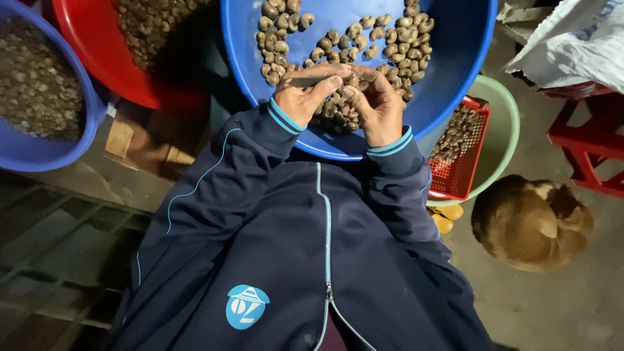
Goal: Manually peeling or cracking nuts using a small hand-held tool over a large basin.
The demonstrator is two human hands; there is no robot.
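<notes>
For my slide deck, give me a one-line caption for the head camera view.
Left hand with a small blade and right hand work a cashew over a blue basin.

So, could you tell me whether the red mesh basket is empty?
No, the red mesh basket holds brown nuts and sits in a pale green basin.

The grey concrete floor carries most things here. A curled-up brown furry animal lies on it at the near right. A pale green round plastic basin sits just left of and beyond the animal. A red plastic stool stands at the far right. At the near left lies a dark metal grate.
</notes>
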